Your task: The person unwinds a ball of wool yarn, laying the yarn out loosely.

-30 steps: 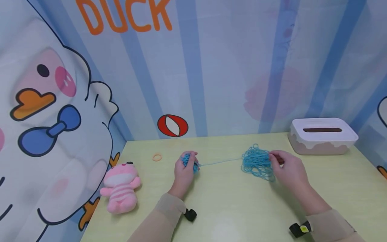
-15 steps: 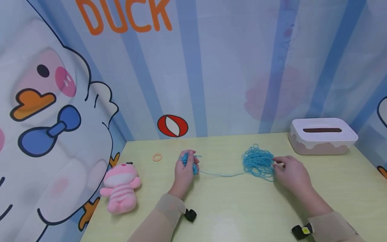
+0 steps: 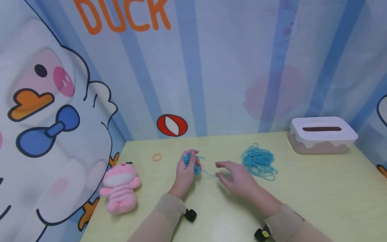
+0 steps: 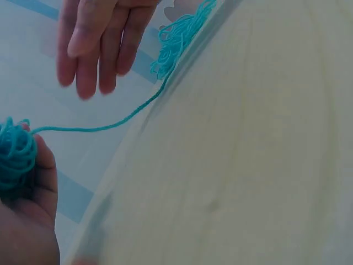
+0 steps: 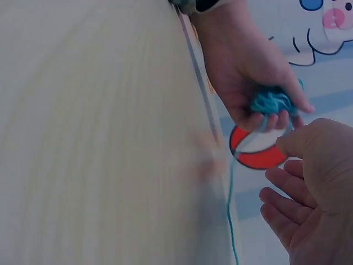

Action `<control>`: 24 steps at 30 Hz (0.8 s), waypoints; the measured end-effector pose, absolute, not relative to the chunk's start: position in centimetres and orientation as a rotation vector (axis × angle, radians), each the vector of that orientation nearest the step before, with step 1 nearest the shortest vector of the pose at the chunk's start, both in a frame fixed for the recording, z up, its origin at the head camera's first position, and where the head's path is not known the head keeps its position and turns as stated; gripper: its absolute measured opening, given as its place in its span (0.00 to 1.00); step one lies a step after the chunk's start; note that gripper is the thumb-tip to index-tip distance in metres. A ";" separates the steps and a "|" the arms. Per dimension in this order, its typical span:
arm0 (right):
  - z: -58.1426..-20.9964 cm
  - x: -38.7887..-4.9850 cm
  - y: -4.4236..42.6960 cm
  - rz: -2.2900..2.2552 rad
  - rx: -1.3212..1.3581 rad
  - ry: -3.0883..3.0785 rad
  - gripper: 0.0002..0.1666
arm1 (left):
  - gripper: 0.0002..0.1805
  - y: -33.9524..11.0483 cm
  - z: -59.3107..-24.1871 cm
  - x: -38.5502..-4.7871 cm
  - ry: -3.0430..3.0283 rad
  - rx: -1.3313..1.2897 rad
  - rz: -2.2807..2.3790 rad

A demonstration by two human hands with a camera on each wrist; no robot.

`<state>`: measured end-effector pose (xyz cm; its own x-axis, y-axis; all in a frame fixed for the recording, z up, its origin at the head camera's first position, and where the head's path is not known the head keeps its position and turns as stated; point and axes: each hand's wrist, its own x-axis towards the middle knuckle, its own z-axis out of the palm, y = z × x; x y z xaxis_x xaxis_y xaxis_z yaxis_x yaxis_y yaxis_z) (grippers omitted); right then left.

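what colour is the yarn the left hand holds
Turquoise-blue yarn, best seen in the left wrist view.

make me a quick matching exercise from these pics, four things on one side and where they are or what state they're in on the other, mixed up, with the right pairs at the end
Things
1. left hand
2. loose yarn pile
3. plush toy
4. right hand

Places and states
A. pink with pale stripes, near the left side of the table in the head view
B. fingers extended, holding nothing
C. blue, heaped to the left of the tissue box in the head view
D. curled round a yarn bundle

Right pairs: 1-D, 2-C, 3-A, 4-B
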<state>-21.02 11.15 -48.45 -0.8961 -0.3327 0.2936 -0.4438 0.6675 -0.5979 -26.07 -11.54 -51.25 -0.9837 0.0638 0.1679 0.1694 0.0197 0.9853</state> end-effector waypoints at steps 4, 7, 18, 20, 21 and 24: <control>-48.9 -21.5 7.8 1.121 0.652 -2.762 0.26 | 0.27 -11.7 -51.2 -26.0 -2.154 -0.296 -2.144; -49.2 -21.7 6.6 1.124 0.613 -2.731 0.18 | 0.28 -11.7 -51.1 -25.9 -2.144 -0.308 -2.150; -50.0 -21.3 8.6 1.110 0.536 -2.592 0.09 | 0.29 -11.7 -51.2 -25.9 -2.238 -0.114 -2.002; -50.0 -21.2 9.4 1.114 0.521 -2.591 0.09 | 0.24 -11.7 -51.2 -25.9 -2.239 -0.101 -1.962; -50.1 -21.2 9.8 1.115 0.510 -2.588 0.09 | 0.22 -11.7 -51.1 -25.9 -2.236 -0.099 -1.950; -50.0 -21.2 11.3 1.128 0.476 -2.565 0.10 | 0.19 -11.8 -51.1 -25.8 -2.219 -0.105 -1.944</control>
<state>-21.15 11.33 -50.00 -0.9009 -0.1784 0.3958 -0.4122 0.6373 -0.6511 -25.79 -11.77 -51.06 -0.9796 -0.0712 0.1878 0.1769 0.1379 0.9745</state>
